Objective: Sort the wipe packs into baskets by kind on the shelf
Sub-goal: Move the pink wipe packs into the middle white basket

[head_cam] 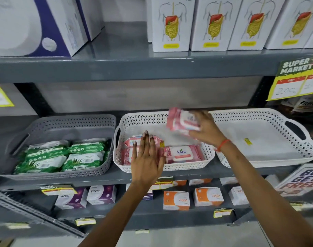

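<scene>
Three baskets stand side by side on the middle shelf. The grey basket (59, 122) on the left holds several green wipe packs (45, 157). The white middle basket (143, 120) holds pink Kara wipe packs (183, 153). My right hand (205, 129) grips another pink wipe pack (179, 120), tilted in the air over the back of the middle basket. My left hand (146, 157) hovers flat with fingers spread over the pink packs at the basket's front left. The white right basket (266, 111) holds no wipe packs, only a small yellow tag.
White boxes (171, 24) with a stomach drawing line the upper shelf. Small purple and orange boxes (176, 200) fill the shelf below. Yellow price cards (294, 82) hang from the shelf edges. A jar stands at the far right behind the card.
</scene>
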